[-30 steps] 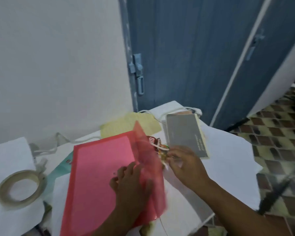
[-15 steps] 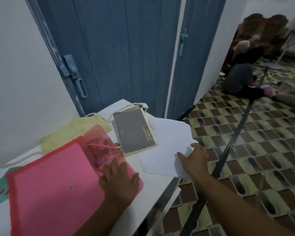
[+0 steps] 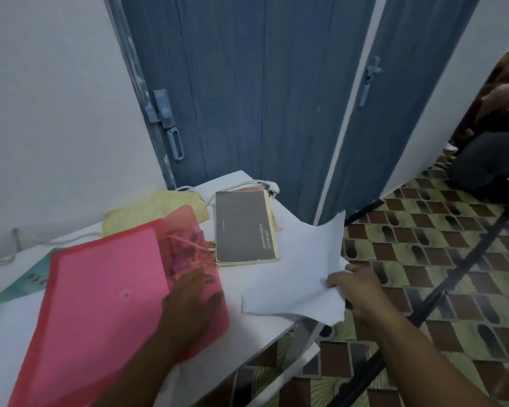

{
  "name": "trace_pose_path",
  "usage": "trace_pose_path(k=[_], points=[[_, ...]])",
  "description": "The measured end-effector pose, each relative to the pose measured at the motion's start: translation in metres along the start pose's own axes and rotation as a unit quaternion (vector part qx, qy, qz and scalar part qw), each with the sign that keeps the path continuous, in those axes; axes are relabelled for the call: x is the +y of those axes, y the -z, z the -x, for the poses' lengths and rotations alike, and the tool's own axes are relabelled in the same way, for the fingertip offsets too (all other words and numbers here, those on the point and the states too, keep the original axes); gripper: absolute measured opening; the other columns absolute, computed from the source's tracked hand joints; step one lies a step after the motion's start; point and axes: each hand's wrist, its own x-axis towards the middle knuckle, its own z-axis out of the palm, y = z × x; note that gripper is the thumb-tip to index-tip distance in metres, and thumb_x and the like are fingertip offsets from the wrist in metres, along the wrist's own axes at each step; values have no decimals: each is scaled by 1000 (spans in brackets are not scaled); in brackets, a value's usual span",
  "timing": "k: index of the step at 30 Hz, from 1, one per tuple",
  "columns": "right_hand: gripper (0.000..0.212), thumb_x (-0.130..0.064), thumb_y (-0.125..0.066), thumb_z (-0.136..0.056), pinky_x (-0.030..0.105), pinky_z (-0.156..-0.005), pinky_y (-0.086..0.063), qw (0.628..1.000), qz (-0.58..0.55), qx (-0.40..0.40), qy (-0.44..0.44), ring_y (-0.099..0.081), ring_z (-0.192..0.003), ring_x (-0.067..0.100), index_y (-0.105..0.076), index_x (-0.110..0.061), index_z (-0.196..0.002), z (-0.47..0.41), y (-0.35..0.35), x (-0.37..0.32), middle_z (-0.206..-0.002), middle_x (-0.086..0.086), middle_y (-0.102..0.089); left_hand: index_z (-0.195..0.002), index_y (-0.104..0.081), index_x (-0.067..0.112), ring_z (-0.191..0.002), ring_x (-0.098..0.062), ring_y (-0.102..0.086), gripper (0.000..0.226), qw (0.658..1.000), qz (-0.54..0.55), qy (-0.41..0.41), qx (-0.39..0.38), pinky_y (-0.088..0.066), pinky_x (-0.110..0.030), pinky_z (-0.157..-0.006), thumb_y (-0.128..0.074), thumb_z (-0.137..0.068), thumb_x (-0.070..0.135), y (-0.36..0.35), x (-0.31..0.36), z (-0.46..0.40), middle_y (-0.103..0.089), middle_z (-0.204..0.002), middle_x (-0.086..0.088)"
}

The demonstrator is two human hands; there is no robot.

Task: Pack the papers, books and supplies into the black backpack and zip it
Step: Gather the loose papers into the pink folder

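Left hand [image 3: 193, 301]: laid flat, fingers spread, palm down on the near right corner of the pink folder [image 3: 106, 289]; it grips nothing. The press looks meant to pin the folder's flap and steady it so it cannot slide.

Right hand [image 3: 357, 289]: closed in a pinch on the right edge of the white papers [image 3: 300, 268], thumb on top, the other fingers hidden beneath. That edge hangs past the right edge of the table [image 3: 259, 327], which gives the fingers room to get under the sheets.

White papers: partly on the table, partly lifted; the far corner curls upward, as loose sheets do when raised from one side.

Pink folder: on the table's left half, translucent, its flap open toward the grey book [image 3: 244, 227]; something pinkish shows through the flap, too blurred to name.

Grey book: flat near the far right corner of the table, just beside the folder flap, its right side touching or tucked under the papers; I cannot tell which.

Yellow cloth [image 3: 156, 210]: behind the folder, by the far edge.

White cable [image 3: 238, 185]: runs along the far edge, behind the book.

Black backpack: not in view.

Step, as judged: gathering the sheets, likely for the folder first, packing not yet begun.
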Motion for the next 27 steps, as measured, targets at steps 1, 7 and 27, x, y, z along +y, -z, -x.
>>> trace_pose_path(k=[1, 7, 27], points=[[54, 2, -72, -79, 32, -63, -51, 1000, 11, -15, 13, -63, -90, 32, -55, -3, -131, 5, 0, -14, -113, 15, -64, -109, -71, 16, -105, -24, -62, 35, 998, 49, 25, 16, -45, -33, -88, -53, -89, 38, 9, 4, 0, -68, -115, 0], [15, -6, -53, -89, 22, -49, -44, 963, 164, -89, 194, -61, -70, 21, -63, -14, -97, 40, -19, -94, -91, 6, -65, -113, -68, 13, -113, -41, -54, 48, 970, -117, 141, 158, -45, -52, -90, -63, -79, 46, 29, -22, 9, -63, -118, -18], [32, -5, -49, -85, 27, -61, -43, 888, 154, -108, 420, -59, -80, 5, -58, -27, -105, 144, -132, -168, -93, -15, -63, -148, -3, 61, -146, -44, -7, 61, 938, -292, 159, -99, -29, -59, -105, -31, -102, 32, 43, -43, 29, 6, -166, 1]])
